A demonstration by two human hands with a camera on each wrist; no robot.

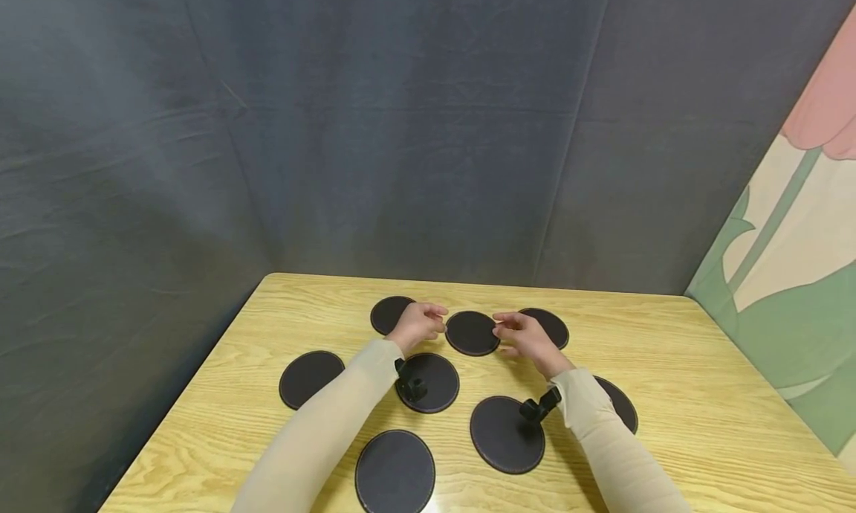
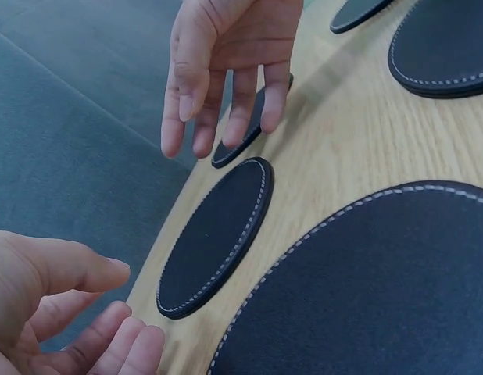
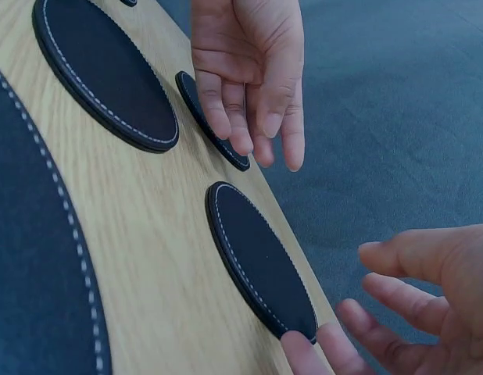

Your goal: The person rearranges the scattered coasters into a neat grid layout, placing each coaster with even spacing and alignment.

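Observation:
A round black coaster (image 1: 472, 333) with a stitched rim lies flat on the table between the two hands. My left hand (image 1: 417, 326) hovers just left of it, fingers loosely bent. On the other side my right hand (image 1: 524, 340) is held with its palm facing inward. In the left wrist view, the left hand (image 2: 69, 312) holds nothing, and the coaster (image 2: 216, 238) lies beyond its fingertips. The right wrist view shows the right hand (image 3: 429, 305) with nothing between thumb and fingers. Both hands appear raised above the tabletop.
Several more black coasters lie spread about: one behind the left hand (image 1: 388, 314), one behind the right (image 1: 550, 327), others nearer, such as a front one (image 1: 395, 472). The wooden table (image 1: 702, 394) meets a dark curtain (image 1: 414, 126) at its far edge. Floral cloth (image 1: 789, 275) hangs at right.

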